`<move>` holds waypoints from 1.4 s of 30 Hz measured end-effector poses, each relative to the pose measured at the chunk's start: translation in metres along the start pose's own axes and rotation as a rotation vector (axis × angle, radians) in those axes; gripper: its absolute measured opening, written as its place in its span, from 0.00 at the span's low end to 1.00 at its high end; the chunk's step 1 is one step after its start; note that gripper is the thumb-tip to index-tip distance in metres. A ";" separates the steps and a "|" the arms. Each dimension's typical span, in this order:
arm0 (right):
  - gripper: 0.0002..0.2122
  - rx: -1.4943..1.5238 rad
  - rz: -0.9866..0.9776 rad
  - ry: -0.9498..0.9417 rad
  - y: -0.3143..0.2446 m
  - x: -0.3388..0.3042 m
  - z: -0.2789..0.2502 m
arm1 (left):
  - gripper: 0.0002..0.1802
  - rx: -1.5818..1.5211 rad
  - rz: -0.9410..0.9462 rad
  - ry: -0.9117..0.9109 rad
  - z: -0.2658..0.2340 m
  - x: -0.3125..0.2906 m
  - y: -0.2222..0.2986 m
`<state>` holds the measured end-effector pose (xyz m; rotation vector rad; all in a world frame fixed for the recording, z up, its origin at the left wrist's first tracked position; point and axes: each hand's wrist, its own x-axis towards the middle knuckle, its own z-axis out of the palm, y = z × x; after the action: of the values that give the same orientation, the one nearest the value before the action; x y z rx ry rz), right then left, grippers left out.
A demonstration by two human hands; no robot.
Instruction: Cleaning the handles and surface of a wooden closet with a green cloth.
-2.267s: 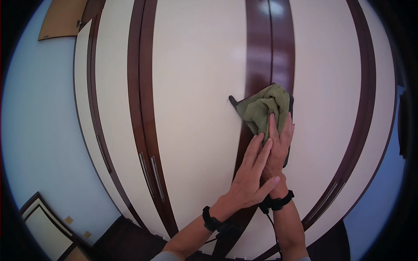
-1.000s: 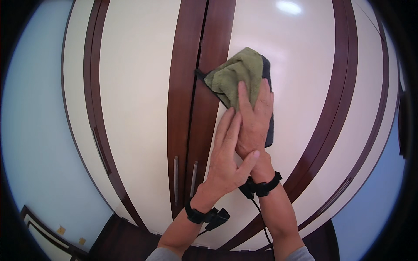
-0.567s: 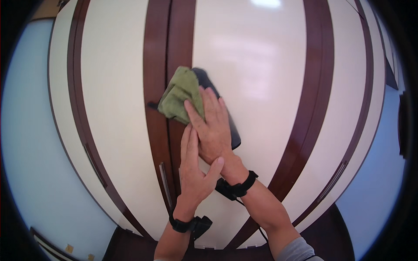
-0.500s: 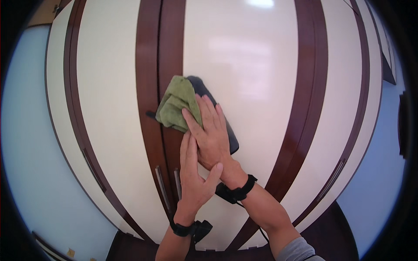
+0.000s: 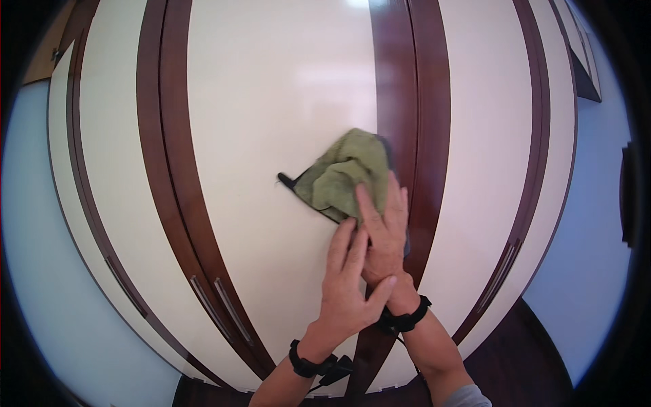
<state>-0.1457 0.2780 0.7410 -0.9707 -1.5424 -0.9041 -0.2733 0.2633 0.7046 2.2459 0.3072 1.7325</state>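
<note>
A green cloth [image 5: 342, 180] with a dark grey underside and a black corner loop is spread against the cream door panel [image 5: 271, 102] of a wardrobe. Its right side laps onto the dark brown strip [image 5: 434, 102]. My right hand [image 5: 384, 241] lies on the cloth's lower right part, fingers stretched out and pressing it to the surface. Just left of it, my left hand [image 5: 344, 295] has its fingers extended, the tips by the cloth's lower edge and the thumb near my right wrist. Black straps with small devices sit around both wrists.
Metal handles [image 5: 232, 311] stand upright on the brown strips at lower left, and another handle [image 5: 500, 277] at lower right. Pale blue walls [image 5: 30, 203] flank the wardrobe. The dark floor [image 5: 515, 353] shows at the bottom right.
Both hands and the cloth have moved right across the cream panel, from the left brown strip to the right one. The view has shifted right too, and more of the cloth's green side shows.
</note>
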 end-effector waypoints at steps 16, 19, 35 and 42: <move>0.31 -0.078 0.066 0.288 0.015 0.005 0.000 | 0.46 0.044 0.203 0.127 0.030 0.019 -0.003; 0.30 -0.068 0.026 0.320 -0.005 0.037 -0.005 | 0.47 0.103 0.228 0.152 0.010 0.033 0.015; 0.28 -0.036 -0.047 0.264 -0.138 0.187 -0.108 | 0.43 0.275 0.179 0.275 -0.093 0.085 0.206; 0.26 0.071 -0.130 0.208 -0.151 0.197 -0.135 | 0.46 0.304 0.064 0.339 -0.095 0.083 0.231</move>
<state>-0.2583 0.1215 0.9472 -0.7090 -1.4618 -1.0012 -0.3451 0.0847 0.8838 2.1636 0.6139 2.2341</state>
